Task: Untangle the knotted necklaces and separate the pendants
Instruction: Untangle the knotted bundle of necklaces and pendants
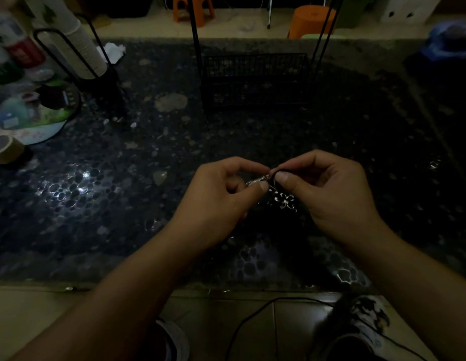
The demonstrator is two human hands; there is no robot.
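A tangle of necklaces [282, 200] with shiny silver pendants hangs between my two hands, just above the dark pebble-patterned table [148, 157]. My left hand [221, 196] pinches a silver piece of it between thumb and forefinger. My right hand [328, 188] pinches a dark cord right beside that, fingertips almost touching the left ones. A flower-shaped silver pendant dangles below my right thumb. The dim light hides how the strands cross.
A black wire basket [255, 82] stands at the back centre. At the left are a black stand holding stacked cups [83, 48], bottles, a round tray [36, 118] and a tape roll [6, 149]. Orange stools [311, 20] stand beyond the table. A black cable [252, 316] lies on the floor.
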